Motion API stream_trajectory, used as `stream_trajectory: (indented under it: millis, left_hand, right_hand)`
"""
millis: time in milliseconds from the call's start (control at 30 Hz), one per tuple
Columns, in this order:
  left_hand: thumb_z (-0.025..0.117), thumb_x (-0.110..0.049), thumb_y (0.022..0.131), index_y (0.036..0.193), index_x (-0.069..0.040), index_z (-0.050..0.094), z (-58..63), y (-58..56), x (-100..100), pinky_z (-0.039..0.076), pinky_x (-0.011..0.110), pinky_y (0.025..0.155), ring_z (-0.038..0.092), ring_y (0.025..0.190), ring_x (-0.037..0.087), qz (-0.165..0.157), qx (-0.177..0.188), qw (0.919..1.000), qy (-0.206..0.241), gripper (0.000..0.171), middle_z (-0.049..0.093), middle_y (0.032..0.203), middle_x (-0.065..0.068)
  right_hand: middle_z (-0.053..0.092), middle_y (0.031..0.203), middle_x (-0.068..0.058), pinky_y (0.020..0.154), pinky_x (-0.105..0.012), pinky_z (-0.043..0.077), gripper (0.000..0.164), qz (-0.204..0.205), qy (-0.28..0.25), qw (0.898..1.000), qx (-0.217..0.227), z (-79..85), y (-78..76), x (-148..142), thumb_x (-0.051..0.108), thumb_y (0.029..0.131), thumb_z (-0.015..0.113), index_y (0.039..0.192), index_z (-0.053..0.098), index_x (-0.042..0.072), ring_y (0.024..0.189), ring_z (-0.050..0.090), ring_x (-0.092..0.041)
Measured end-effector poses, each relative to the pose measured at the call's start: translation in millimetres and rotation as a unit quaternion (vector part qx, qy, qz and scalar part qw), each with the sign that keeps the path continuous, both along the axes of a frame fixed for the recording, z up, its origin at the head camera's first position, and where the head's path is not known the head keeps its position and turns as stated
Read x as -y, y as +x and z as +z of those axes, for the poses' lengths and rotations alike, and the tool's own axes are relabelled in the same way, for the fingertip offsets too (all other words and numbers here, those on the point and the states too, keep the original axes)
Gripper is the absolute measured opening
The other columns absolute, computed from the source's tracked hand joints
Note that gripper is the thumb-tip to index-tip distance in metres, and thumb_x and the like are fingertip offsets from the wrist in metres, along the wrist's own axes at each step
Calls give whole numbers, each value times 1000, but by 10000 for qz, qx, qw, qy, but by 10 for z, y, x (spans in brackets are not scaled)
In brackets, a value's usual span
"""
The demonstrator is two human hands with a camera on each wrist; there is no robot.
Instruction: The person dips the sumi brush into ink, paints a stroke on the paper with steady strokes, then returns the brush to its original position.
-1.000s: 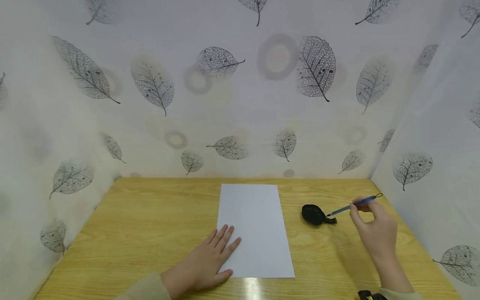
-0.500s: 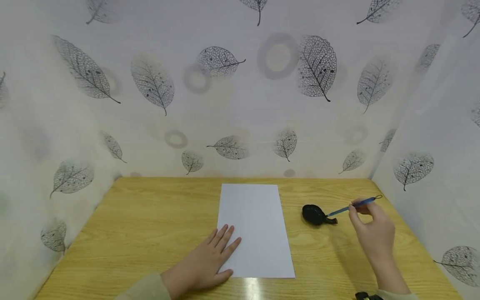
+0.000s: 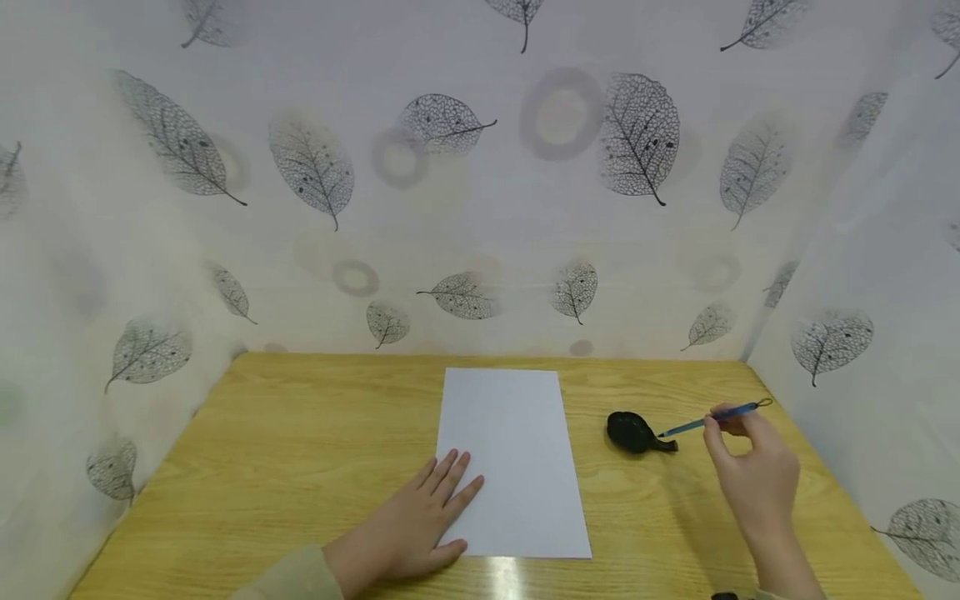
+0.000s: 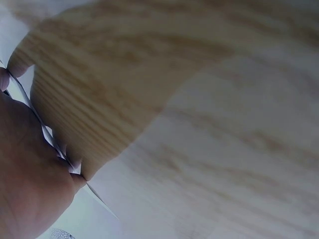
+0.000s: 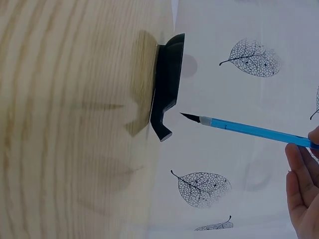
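Right hand: thumb and fingertips pinch the brush; this hand is raised above the tabletop.
Brush: slim translucent blue barrel, grey collar, pointed black tip, thin loop at the rear end.
Change: against half a second ago, the tip stands a little farther from the dish, toward the right hand; the left hand keeps its place.
Meaning: my reading is that the brush is at a pause beside the dish, in contact with neither dish nor paper.
Left hand: flat, fingers spread, holding nothing; the hand rests across the left edge of the paper.
Paper: plain white rectangle, smooth, no mark that I can see, flat at the middle of the tabletop.
Dish: black, glossy, shallow, rounded, with a short stub; the dish rests right of the paper, apart from it. Contents: cannot tell.
Tabletop: yellowish, wood-grained, a bright reflection near the front.
Surround: pale wall covering, printed with skeleton leaves and faint rings.
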State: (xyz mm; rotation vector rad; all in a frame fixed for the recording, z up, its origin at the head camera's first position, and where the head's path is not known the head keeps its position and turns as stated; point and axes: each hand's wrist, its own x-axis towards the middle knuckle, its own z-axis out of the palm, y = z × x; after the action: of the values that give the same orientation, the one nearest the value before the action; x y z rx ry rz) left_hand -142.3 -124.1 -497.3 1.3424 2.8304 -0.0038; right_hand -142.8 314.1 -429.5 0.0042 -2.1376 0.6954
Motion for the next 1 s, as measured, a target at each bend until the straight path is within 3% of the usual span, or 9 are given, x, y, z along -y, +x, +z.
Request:
stream_trajectory:
  millis: [300,500,733,1000]
  left_hand:
    - [22,-66,110,169,-15,28,-17,2,0,36,54,127,27,163,39,-72,-251,9996,-56,78,23,175,23]
    - [24,-64,111,170,-15,26,27,12,-5,32,55,129,24,163,40,-16,-93,10000,-8,77,21,176,23]
    - [24,-65,110,170,-16,24,51,4,-16,31,56,129,22,164,39,50,187,9998,-63,78,19,177,22]
    - [22,-65,110,170,-15,26,-12,-1,-1,34,56,128,24,163,40,-27,-23,10000,3,78,21,176,23]
  right_hand:
    - [77,89,-23,81,1,36,18,190,-166,9997,4,-15,-4,43,-8,84,79,102,75,-7,89,43,37]
    - [78,89,-23,76,2,35,19,-57,-152,9999,39,2,30,41,-8,84,79,102,75,-6,88,40,39]
    - [77,89,-24,82,2,35,17,57,-244,9997,1,-11,23,61,-9,86,78,102,75,-7,88,43,37]
    - [78,89,-23,78,2,35,18,-94,-204,9997,34,-29,37,28,-8,85,79,103,75,-6,87,41,39]
